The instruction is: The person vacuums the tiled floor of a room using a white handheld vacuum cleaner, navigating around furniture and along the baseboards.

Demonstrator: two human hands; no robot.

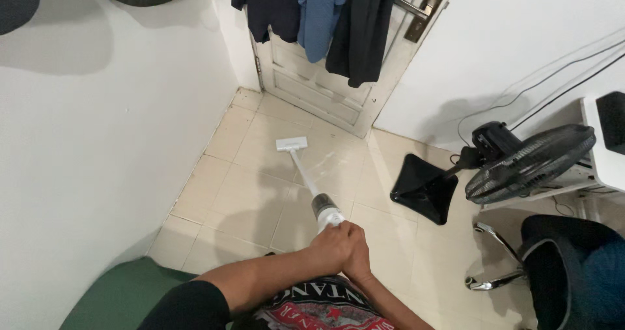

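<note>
Both hands are wrapped together around the top of a white stick vacuum (pixel 311 188), the left hand (pixel 329 244) lying over and in front, the right hand (pixel 357 254) tucked against it from the right side, so that the two touch each other. Each grip is pressed closed around the vacuum's handle, with the fingers curled and no gap showing between them and the body of the machine. Just beyond the hands sits the vacuum's dark, see-through dust canister (pixel 323 207), and from it a thin white tube runs away across the floor (pixel 228 193) at a slant to the flat white floor head (pixel 291 143), which rests on the pale tiles near the far edge of the floor, in front of the door (pixel 312 82). The floor is laid in beige square tiles with thin grout lines. Dark and blue clothes (pixel 319 14) hang over the upper part of the door, which is white and panelled, with a metal handle near its right edge. By the right edge of the floor a black standing fan (pixel 527 164) leans over, its square black base (pixel 423 186) set on the tiles close to the wall, well apart from the floor head. A dark office chair (pixel 566 271) with chrome legs stands in the near right corner. A green cushion (pixel 117 297) shows at the near left corner, against the white wall.
</note>
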